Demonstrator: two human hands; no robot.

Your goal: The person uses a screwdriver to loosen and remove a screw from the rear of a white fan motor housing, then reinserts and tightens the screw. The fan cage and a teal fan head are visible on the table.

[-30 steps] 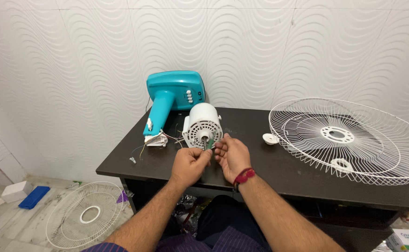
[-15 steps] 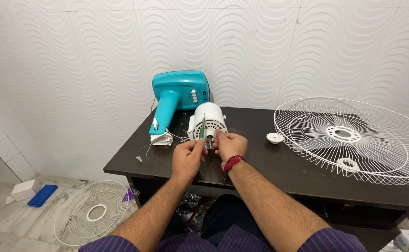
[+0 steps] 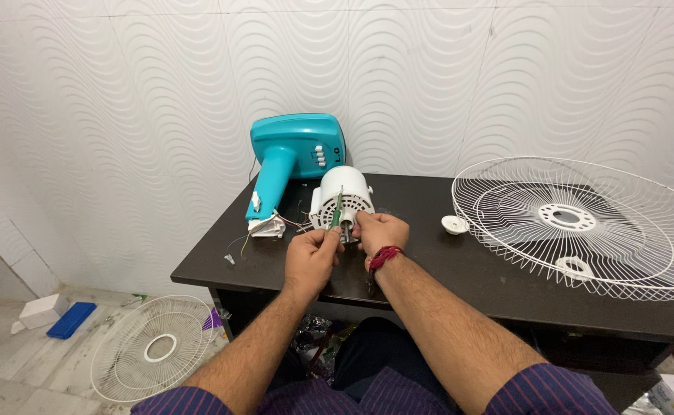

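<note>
A white fan motor housing (image 3: 342,194) lies on a dark table (image 3: 444,277), wired to a teal fan base (image 3: 294,154) behind it. My left hand (image 3: 311,257) grips a green-handled screwdriver (image 3: 336,209) that stands against the front of the motor. My right hand (image 3: 381,230) sits beside it with its fingers pinched at the motor's front, near the shaft. What the fingers pinch is hidden. A red thread band circles my right wrist.
A large white wire fan guard (image 3: 583,223) rests on the table's right side, with a small white cap (image 3: 454,224) next to it. A second wire guard (image 3: 152,353), a blue box (image 3: 71,319) and a white box (image 3: 41,310) lie on the floor at left.
Both hands have stayed at the motor's front. The green screwdriver now stands up in my left hand against the motor. The camera has shifted a little.
</note>
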